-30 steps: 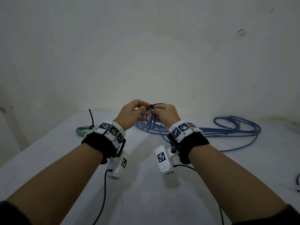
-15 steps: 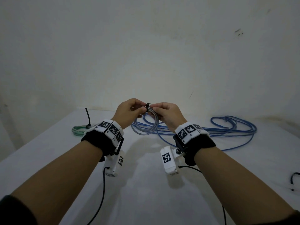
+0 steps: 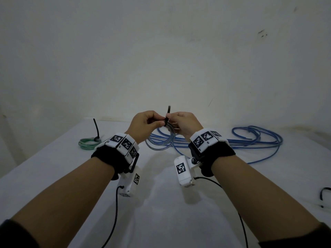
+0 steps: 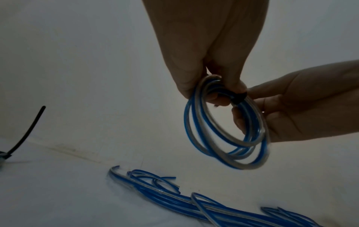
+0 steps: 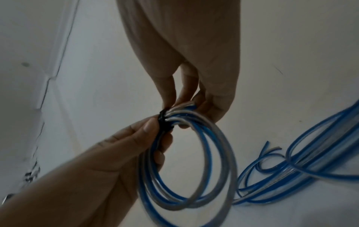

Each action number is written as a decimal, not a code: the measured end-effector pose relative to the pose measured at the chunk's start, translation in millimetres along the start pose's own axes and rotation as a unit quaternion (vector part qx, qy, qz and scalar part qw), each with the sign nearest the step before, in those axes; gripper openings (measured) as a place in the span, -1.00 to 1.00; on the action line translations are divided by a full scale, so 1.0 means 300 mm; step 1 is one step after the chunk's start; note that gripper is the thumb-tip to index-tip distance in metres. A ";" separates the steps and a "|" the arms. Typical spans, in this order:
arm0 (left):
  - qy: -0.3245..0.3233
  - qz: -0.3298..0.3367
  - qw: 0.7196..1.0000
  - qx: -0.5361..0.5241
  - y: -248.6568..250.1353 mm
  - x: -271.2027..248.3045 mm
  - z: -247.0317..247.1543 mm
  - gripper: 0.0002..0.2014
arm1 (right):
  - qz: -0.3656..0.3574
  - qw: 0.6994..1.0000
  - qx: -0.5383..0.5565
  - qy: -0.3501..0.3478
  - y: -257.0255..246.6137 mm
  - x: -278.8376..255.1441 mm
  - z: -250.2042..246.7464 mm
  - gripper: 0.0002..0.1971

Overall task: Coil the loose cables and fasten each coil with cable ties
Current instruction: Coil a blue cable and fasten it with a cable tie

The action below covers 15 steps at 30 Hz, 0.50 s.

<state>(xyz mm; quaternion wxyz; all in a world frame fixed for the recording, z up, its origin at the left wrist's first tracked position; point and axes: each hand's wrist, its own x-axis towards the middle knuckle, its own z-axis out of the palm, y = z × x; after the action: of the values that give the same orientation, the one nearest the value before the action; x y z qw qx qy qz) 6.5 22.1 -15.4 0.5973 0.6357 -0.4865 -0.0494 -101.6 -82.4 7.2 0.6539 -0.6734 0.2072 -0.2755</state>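
A small coil of blue and clear cable (image 3: 161, 143) (image 4: 227, 135) (image 5: 186, 169) hangs in the air between both hands above the white table. A black cable tie (image 3: 167, 117) (image 4: 238, 98) (image 5: 163, 121) wraps the top of the coil, its tail sticking up. My left hand (image 3: 146, 125) (image 4: 205, 86) pinches the coil just left of the tie. My right hand (image 3: 182, 122) (image 5: 186, 107) pinches the coil and the tie on the right side. A long loose blue cable (image 3: 250, 140) (image 4: 184, 204) (image 5: 301, 165) lies spread on the table behind.
A green coil (image 3: 87, 143) fastened with a black tie whose tail (image 3: 95, 127) stands up lies at the far left. Another black cable tie (image 3: 325, 196) lies at the table's right edge. A pale wall rises close behind the table (image 3: 161, 221).
Both hands have risen slightly with the coil. The tie's tail, earlier lying to the right near the fingers, now points straight up from the top of the coil.
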 end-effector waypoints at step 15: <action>0.008 -0.026 0.999 0.045 0.033 0.011 0.065 -0.78 | -0.144 0.960 -0.212 0.113 0.006 0.030 0.012 -0.89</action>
<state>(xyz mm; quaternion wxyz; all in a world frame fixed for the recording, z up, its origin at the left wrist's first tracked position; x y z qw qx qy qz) -10.0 7.7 -11.2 0.5706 0.6745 -0.4669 -0.0379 -92.4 -85.6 6.1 0.4221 -0.7836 0.2343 -0.3911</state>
